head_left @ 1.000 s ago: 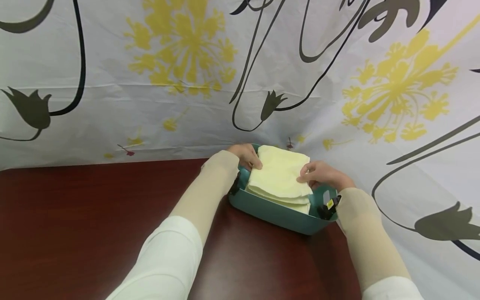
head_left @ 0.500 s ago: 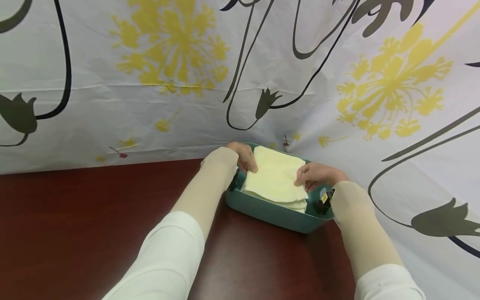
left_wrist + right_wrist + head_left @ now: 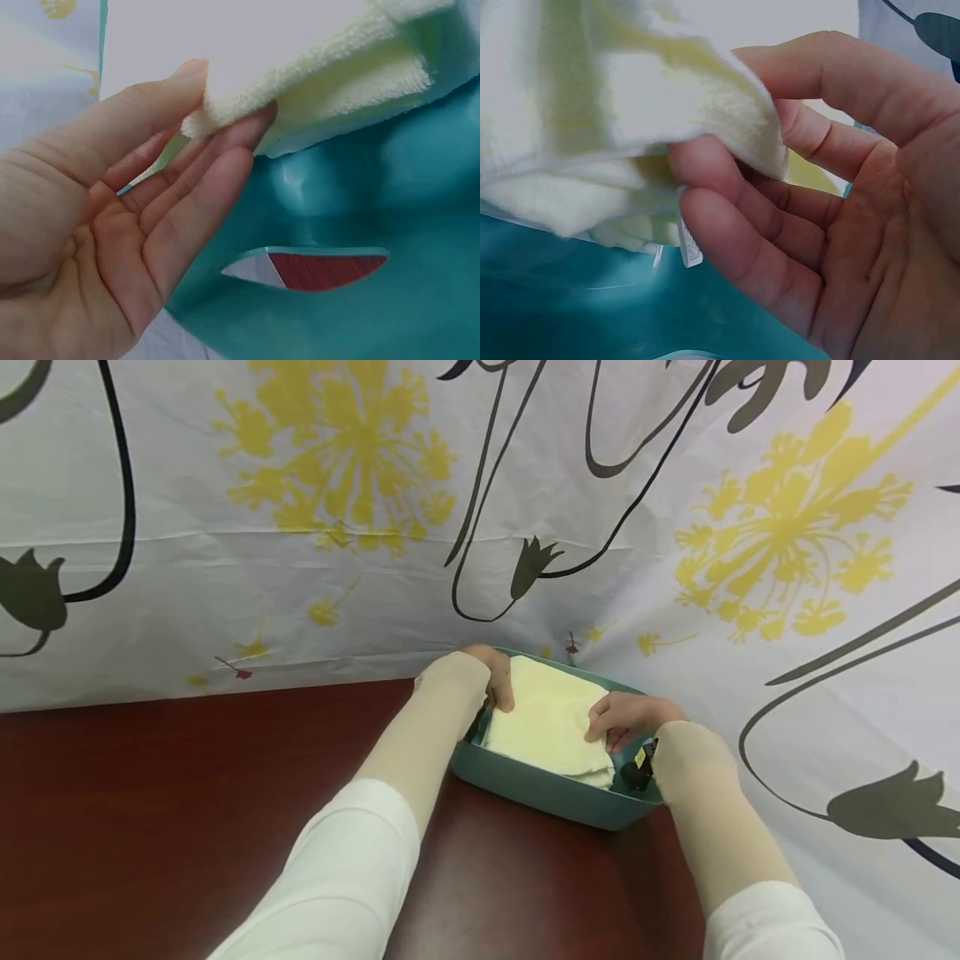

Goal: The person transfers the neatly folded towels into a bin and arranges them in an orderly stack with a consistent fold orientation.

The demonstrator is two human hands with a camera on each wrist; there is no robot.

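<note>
A folded pale yellow towel lies on further folded yellow cloth inside a teal plastic basket. My left hand pinches the towel's left edge between thumb and fingers; in the left wrist view the thumb lies on top of the towel and the fingertips sit under it. On the opposite side my right hand pinches the right edge, and the right wrist view has fingers both above and below the towel. A small white tag hangs from the cloth below.
The basket stands on a dark red wooden table, near its back right corner. A white flower-printed curtain hangs right behind it and along the right side. A slot pierces the basket wall.
Both hands have moved down slightly with the towel, which now lies lower and flatter in the basket. The head view has shifted a little to the right.
</note>
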